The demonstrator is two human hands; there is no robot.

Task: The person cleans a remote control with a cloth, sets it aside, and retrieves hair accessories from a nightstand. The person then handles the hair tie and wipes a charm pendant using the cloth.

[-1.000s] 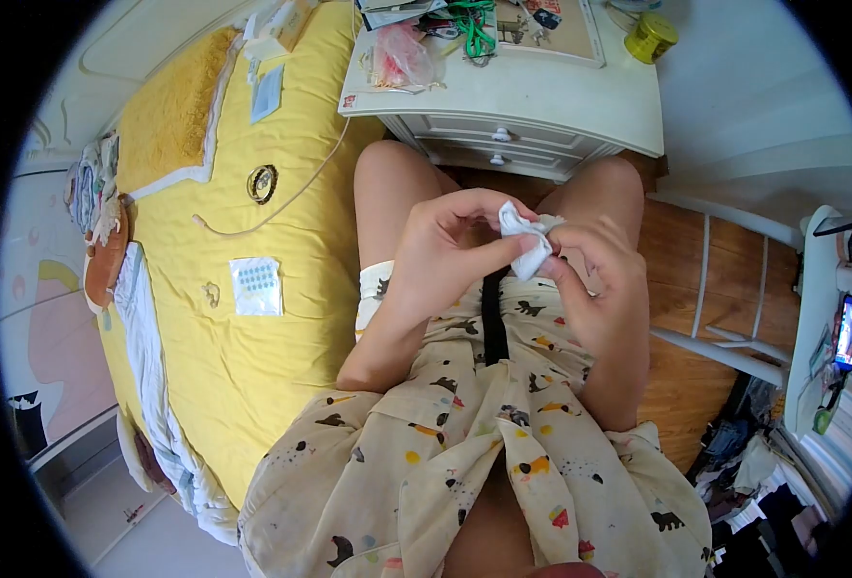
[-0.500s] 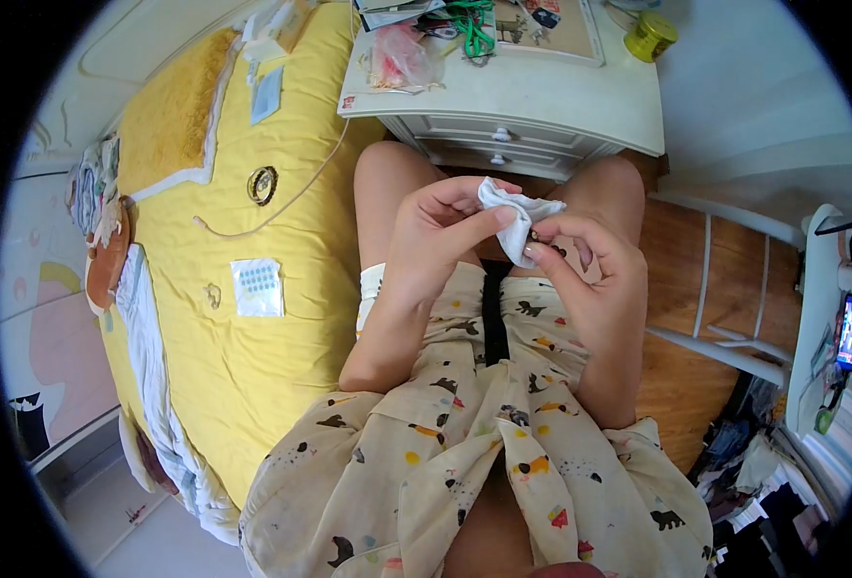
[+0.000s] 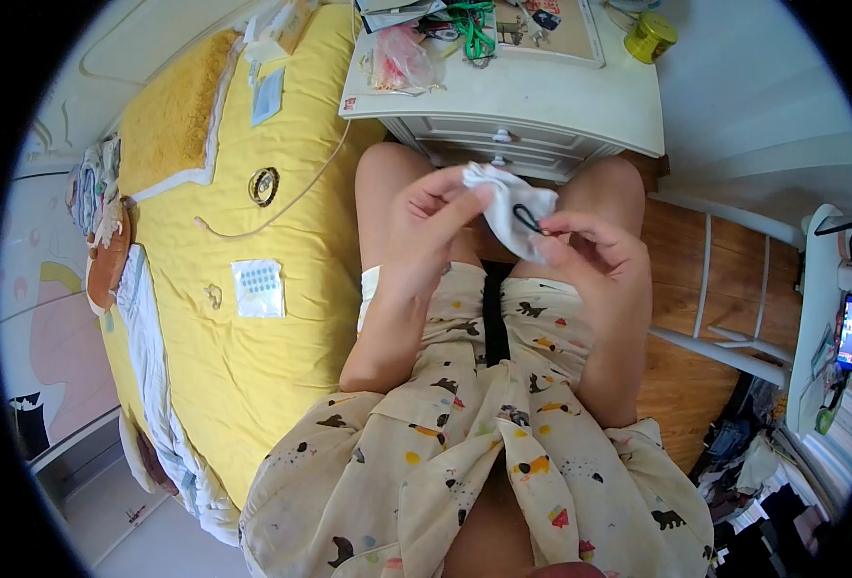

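Observation:
A white cloth (image 3: 517, 188) is stretched between my hands above my lap. My left hand (image 3: 428, 220) pinches its upper left corner between thumb and fingers. A small black loop of cord (image 3: 523, 218) stands out against the cloth, its lower end between the thumb and fingertips of my right hand (image 3: 603, 258). My right fingertips are also at the cloth's lower right edge; whether they grip the cloth too, I cannot tell.
On the yellow bed (image 3: 291, 371) at left lie a dark round bracelet (image 3: 263, 186), a thin beige cord (image 3: 281, 226), a packet with blue dots (image 3: 258, 288) and a blue mask (image 3: 267, 95). Ahead, a white cabinet (image 3: 532, 101) carries a plastic bag (image 3: 402, 60) and a yellow-green tin (image 3: 650, 37).
The cloth has been spread wider, and the black loop now shows in front of it. My left hand has shifted slightly left, and both hands are a little farther apart.

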